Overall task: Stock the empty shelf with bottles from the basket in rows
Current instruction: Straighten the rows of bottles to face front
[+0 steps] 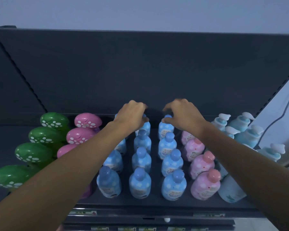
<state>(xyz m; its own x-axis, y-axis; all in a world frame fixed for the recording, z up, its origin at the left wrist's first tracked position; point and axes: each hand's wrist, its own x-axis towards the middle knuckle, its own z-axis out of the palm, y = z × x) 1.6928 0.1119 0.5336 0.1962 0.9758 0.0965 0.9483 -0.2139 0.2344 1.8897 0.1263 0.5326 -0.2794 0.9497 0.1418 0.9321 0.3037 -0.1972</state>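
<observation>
The dark shelf [157, 202] bears rows of mushroom-capped bottles [33, 153], blue bottles [141, 182], pink bottles [202, 164] and pump bottles [240, 122].

A shop aisle, plainly: a dark metal display shelf [148, 203] stands against a back panel [140, 72] with a slotted upright [23, 76] at its side. The same blue bottle [141, 182] is lined up in files beside matching pink bottles [202, 162], green-capped bottles [33, 153] and pump bottles [240, 121]. Price label strips [208, 215] run along the shelf edges below.
</observation>
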